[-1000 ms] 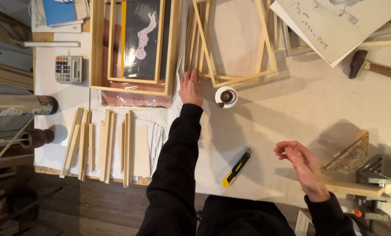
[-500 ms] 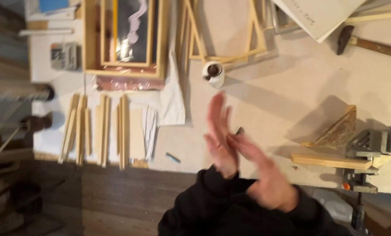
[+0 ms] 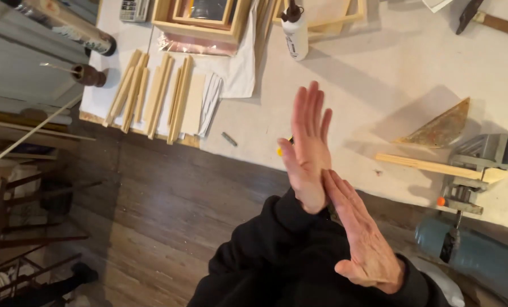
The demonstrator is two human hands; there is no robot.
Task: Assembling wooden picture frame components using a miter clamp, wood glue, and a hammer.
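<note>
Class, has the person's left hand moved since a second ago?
Yes. The left hand left the glue bottle and came back toward the body, meeting the right hand.

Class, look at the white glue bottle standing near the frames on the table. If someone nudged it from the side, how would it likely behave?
The glue bottle stands tall and narrow on a small base, so it would probably tip rather than slide. Its round body suggests it might then roll across the table.

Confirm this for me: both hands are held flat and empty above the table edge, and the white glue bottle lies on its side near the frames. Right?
Not quite. The glue bottle stands upright, dark cap on top, beside the frames; it does not lie on its side. The head view shows it. The rest holds: the left hand and right hand are flat and empty above the table edge.
</note>
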